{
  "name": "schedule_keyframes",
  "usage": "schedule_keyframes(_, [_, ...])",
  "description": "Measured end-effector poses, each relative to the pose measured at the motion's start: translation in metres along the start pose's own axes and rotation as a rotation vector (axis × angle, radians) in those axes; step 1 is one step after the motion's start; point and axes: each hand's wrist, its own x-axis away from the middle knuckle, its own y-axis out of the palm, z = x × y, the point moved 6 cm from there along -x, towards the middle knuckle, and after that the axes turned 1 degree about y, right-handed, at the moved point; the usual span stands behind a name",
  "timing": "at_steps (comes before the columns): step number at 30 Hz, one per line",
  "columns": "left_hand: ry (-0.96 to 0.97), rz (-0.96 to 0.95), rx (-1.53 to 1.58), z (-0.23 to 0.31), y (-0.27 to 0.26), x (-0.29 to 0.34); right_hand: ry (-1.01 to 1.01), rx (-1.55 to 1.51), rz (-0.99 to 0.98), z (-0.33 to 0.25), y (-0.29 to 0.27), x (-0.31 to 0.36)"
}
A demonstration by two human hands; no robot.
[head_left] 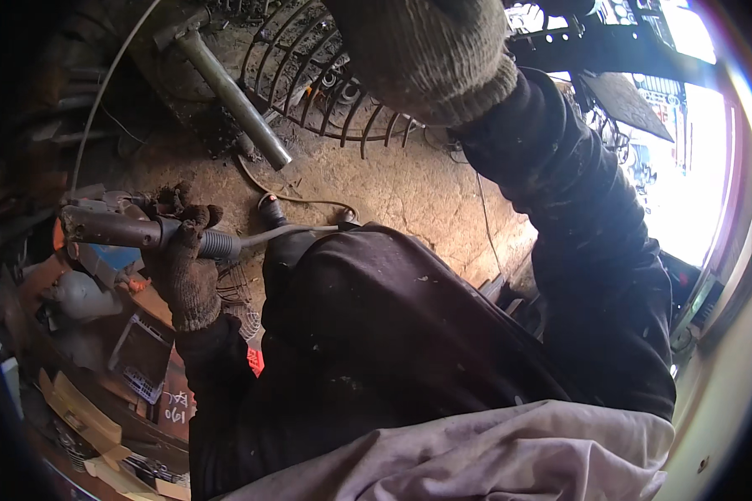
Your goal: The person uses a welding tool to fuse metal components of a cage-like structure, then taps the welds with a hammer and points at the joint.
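My left hand (184,280), in a dirty knitted glove, is closed round a welding electrode holder (113,227). The holder is a brown cylinder with a ribbed sleeve, and a grey cable (284,232) runs from it toward my legs. A long thin welding rod (109,79) rises from the holder's far left end and leaves the picture at the top. High in the view and close to the camera is my right hand (430,58), also gloved. Its fingers are cut off by the upper edge, so what they do is hidden.
A heavy hammer (234,100) with a pipe handle lies at upper left, beside a curved grille of metal bars (355,125). Boxes, a grey plastic container (88,296) and scrap crowd the left. Cable loops across the brown floor (426,200). A dark metal frame (610,50) stands at upper right.
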Motion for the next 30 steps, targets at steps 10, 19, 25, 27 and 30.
schedule_keyframes(10, [0.072, 0.338, 0.011, -0.011, -0.021, 0.018, -0.024, 0.037, 0.087, 0.025, 0.015, -0.037])
schedule_keyframes(19, [0.071, 0.323, 0.014, -0.01, 0.0, 0.025, -0.05, 0.046, 0.007, 0.078, 0.041, -0.066])
schedule_keyframes(25, [0.092, 0.384, 0.051, -0.01, 0.001, 0.024, -0.056, 0.064, -0.018, 0.088, 0.048, -0.076])
schedule_keyframes(27, [0.092, 0.376, 0.101, -0.015, -0.002, 0.025, -0.058, 0.072, -0.018, 0.09, 0.051, -0.076])
schedule_keyframes(30, [0.09, 0.391, 0.075, -0.019, -0.004, 0.029, -0.024, 0.154, -0.028, 0.098, 0.057, -0.075])
